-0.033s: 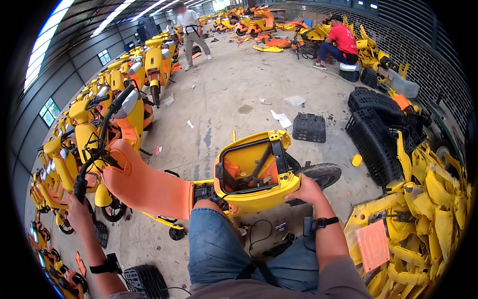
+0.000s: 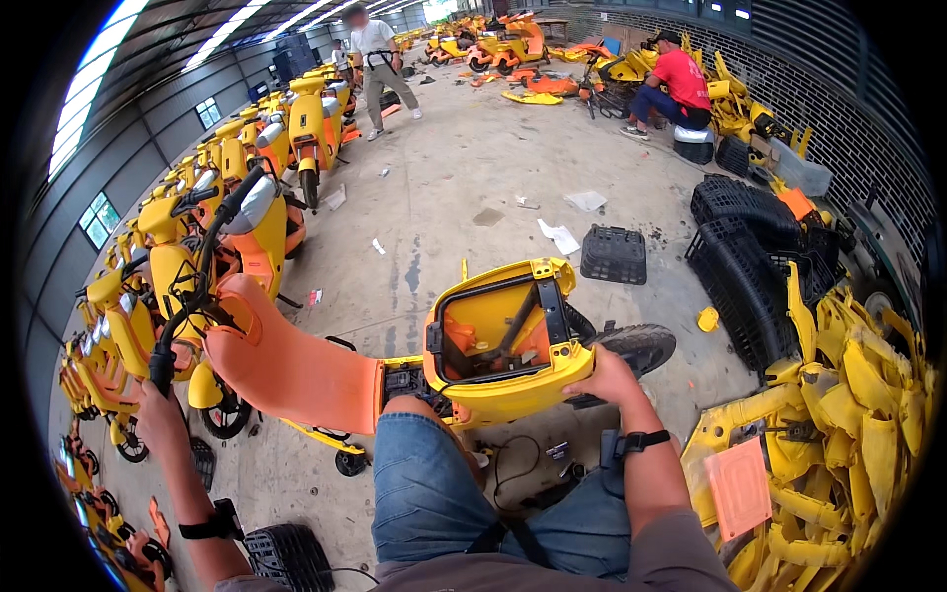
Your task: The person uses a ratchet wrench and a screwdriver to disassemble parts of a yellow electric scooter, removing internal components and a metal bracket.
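A yellow and orange scooter [image 2: 306, 360] stands across in front of me, its handlebar to the left and rear wheel [image 2: 641, 345] to the right. My left hand [image 2: 163, 424] is wrapped round the black handlebar grip [image 2: 161, 370]. With my right hand [image 2: 602, 380] I grip the rear corner of the yellow rear body [image 2: 513, 395]; some fingers are hidden beneath it. The seat is off, so the open compartment [image 2: 498, 326] shows a black frame bar and orange parts inside. My knee touches the scooter's side, near exposed wiring.
Rows of yellow scooters [image 2: 247, 227] line the left. A heap of yellow panels [image 2: 838, 434] lies at right, with black plastic baskets [image 2: 735, 266] beyond it. One flat black basket [image 2: 613, 254] rests on the floor. A person [image 2: 375, 59] walks far off; another [image 2: 676, 84] sits at right.
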### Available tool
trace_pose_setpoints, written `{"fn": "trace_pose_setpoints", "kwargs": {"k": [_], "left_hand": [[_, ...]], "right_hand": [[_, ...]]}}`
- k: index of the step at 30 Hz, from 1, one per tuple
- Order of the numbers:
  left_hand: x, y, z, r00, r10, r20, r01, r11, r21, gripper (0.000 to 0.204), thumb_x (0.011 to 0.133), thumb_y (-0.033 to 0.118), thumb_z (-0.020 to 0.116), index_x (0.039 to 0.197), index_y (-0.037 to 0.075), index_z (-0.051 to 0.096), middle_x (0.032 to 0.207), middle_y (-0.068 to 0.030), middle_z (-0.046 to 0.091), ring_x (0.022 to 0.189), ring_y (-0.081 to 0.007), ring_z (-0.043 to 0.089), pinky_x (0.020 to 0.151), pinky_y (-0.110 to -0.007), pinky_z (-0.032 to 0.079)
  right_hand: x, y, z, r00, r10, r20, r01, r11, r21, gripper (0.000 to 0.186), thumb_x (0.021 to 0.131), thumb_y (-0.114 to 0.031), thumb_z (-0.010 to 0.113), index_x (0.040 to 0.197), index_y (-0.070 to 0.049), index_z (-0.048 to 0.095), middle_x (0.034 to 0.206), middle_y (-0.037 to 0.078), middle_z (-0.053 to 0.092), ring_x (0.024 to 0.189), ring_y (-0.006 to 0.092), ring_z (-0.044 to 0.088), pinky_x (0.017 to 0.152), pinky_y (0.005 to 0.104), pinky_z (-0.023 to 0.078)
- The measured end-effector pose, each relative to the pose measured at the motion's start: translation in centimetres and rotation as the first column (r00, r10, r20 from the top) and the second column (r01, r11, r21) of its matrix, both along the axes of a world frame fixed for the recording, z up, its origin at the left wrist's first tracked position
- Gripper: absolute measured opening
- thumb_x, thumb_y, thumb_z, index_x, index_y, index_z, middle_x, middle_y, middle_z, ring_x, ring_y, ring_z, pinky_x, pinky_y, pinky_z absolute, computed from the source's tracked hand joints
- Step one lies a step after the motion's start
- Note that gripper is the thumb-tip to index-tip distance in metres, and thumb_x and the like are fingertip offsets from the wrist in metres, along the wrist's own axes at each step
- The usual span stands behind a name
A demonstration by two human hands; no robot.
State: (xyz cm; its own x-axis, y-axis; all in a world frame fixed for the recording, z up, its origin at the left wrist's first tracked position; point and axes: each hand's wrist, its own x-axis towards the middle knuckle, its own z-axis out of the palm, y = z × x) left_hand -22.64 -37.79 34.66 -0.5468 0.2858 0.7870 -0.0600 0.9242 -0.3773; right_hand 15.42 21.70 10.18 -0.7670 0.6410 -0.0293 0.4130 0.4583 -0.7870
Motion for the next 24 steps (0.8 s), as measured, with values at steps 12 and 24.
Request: {"fn": "trace_pose_setpoints", "kwargs": {"k": [12,24], "left_hand": [[-2.8,5.9,-1.5,0.999,0.036,0.016,-0.037,0.998,0.058,0.029,0.096,0.035,0.064,0.098,0.006,0.063,0.082,-0.0114,0.072,0.074,-0.0308,0.074,0.061,-0.043,0.059],[-9.3,8.4,1.4,0.991,0.044,0.123,-0.039,0.998,-0.045,0.025,0.097,0.030,0.064,0.096,0.005,0.061,0.085,-0.0125,0.070,0.075,-0.0303,0.073,0.067,-0.041,0.059]], "right_hand": [[-2.6,0.5,0.3,1.000,-0.010,0.008,0.010,1.000,0.001,0.079,0.057,-0.039,0.099,0.113,0.000,0.060,0.109,0.020,0.075,0.107,0.0347,0.071,0.090,0.0403,0.056],[-5.3,2.6,-1.2,0.995,-0.092,-0.033,0.093,0.995,0.031,0.093,0.060,-0.048,0.096,0.128,0.001,0.054,0.119,0.025,0.070,0.114,0.0386,0.068,0.096,0.0431,0.054]]}}
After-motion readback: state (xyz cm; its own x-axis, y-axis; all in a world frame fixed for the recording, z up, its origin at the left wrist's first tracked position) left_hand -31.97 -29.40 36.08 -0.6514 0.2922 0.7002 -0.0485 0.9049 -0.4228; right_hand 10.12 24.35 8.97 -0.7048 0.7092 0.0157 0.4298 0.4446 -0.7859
